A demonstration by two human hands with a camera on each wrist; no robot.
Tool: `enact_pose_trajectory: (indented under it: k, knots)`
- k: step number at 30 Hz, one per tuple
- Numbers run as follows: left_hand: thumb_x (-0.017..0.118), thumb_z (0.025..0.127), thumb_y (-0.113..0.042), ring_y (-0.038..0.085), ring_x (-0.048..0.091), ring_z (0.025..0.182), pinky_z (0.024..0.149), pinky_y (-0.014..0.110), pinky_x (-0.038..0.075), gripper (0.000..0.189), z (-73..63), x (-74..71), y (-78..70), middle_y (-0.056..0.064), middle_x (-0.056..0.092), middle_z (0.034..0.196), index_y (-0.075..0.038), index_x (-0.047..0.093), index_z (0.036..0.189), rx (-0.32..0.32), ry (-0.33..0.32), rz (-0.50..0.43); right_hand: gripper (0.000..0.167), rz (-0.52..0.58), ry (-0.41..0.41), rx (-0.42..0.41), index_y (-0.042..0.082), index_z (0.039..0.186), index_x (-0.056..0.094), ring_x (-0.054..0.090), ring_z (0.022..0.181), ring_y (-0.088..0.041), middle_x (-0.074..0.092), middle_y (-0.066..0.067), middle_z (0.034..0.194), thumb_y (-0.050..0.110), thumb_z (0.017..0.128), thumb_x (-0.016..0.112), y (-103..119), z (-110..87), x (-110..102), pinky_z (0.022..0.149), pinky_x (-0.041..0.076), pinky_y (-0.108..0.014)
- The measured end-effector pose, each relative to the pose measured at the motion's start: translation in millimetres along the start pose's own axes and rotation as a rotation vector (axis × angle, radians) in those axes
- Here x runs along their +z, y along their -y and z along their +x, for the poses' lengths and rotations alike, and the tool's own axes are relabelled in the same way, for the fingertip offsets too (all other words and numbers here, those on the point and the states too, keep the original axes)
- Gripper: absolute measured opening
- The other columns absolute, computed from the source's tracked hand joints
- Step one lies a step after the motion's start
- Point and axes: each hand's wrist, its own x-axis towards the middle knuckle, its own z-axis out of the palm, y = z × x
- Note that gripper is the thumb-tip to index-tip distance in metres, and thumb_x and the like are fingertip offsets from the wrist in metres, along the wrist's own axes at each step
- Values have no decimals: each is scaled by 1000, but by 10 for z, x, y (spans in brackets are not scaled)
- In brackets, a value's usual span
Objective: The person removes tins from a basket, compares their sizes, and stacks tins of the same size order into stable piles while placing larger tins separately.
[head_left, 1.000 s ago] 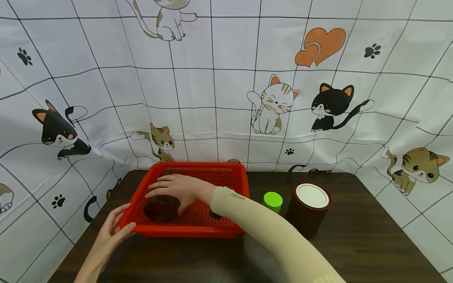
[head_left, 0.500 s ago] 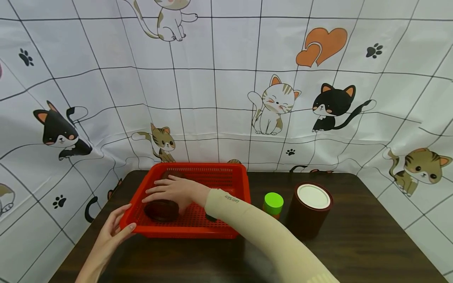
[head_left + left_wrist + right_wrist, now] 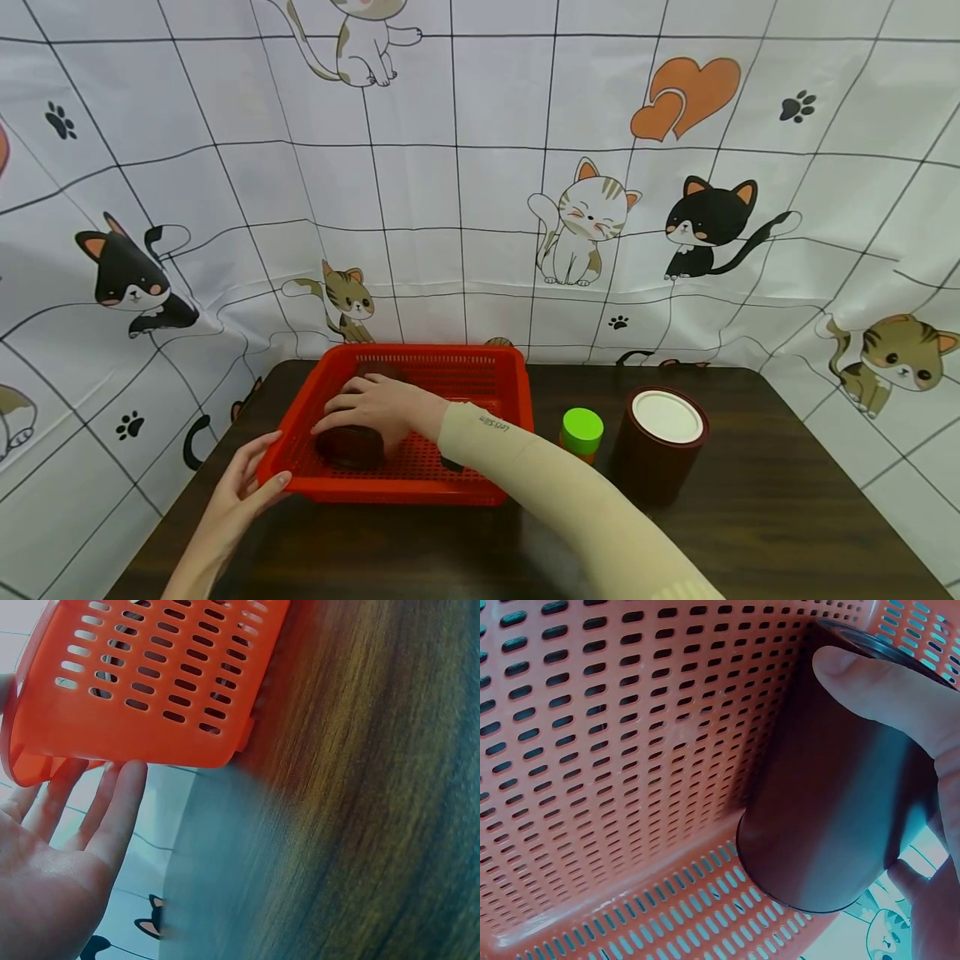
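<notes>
In the head view, a red perforated plastic basket (image 3: 405, 492) stands on the dark wooden table. A dark brown cylindrical canister (image 3: 348, 450) lies on its side in the basket's left part. My right hand (image 3: 386, 408) grips it from above. In the right wrist view, the thumb lies along the brown canister (image 3: 825, 787) near one end, with other fingers round the far side. My left hand (image 3: 236, 492) holds the basket's near left corner, thumb on the front rim. The left wrist view shows this left hand (image 3: 67, 862) with fingertips at the basket wall (image 3: 172, 731).
Right of the basket stands a small jar with a green lid (image 3: 582, 430). Beside it is an upright brown canister with a white top (image 3: 660, 450). A white cat-print sheet (image 3: 495, 192) hangs behind and beside the table (image 3: 420, 550).
My right hand has shifted slightly, its fingers drawing closer round the canister, which has moved a little right in view. My left hand keeps its hold on the basket corner.
</notes>
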Motion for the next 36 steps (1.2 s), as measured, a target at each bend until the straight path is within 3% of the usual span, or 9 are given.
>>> enact_pose_trajectory:
  k: [10, 16, 21, 27, 31, 36]
  knots:
    - [58, 99, -11, -4, 63, 103, 81, 20, 58, 61, -4, 3, 2, -23, 50, 125, -16, 26, 151, -23, -1, -13, 107, -1, 27, 3, 45, 153, 22, 29, 140, -14, 31, 9, 153, 67, 65, 79, -3, 1, -31, 122, 27, -33]
    - [58, 99, -14, -4, 63, 103, 81, 20, 57, 62, 8, 5, -5, -22, 49, 126, -17, 26, 152, -38, -7, 12, 109, 89, 101, 25, 41, 154, 19, 24, 149, -13, 26, 12, 160, 62, 67, 81, -7, 7, -47, 125, 20, -40]
    - [58, 99, -14, -5, 62, 103, 81, 20, 57, 62, 7, 9, -12, -22, 49, 126, -16, 26, 152, -42, -11, 20, 112, 72, 144, 30, 41, 154, 16, 24, 149, -12, 27, 16, 160, 58, 66, 84, -3, 28, -45, 126, 18, -43]
    - [59, 99, -14, -4, 63, 101, 80, 19, 57, 62, 6, 25, -13, -24, 51, 123, -16, 26, 151, -48, -19, 9, 107, 104, 151, 45, 37, 151, 21, 29, 147, -11, 34, 12, 155, 57, 67, 84, 4, 51, -46, 125, 20, -47]
    - [59, 99, -13, -3, 63, 101, 80, 19, 57, 62, 2, 29, -9, -24, 52, 123, -16, 26, 151, -39, -16, 8, 108, 135, 156, 74, 37, 152, 19, 36, 142, -12, 36, 12, 151, 58, 67, 83, -3, 31, -47, 123, 25, -44]
    - [60, 98, -10, -4, 63, 102, 80, 21, 58, 62, 7, 25, 0, -22, 51, 125, -14, 27, 151, -15, -14, -2, 108, 190, 72, 121, 34, 153, 19, 39, 140, -15, 35, 10, 153, 60, 69, 81, -61, -32, -74, 119, 33, -39]
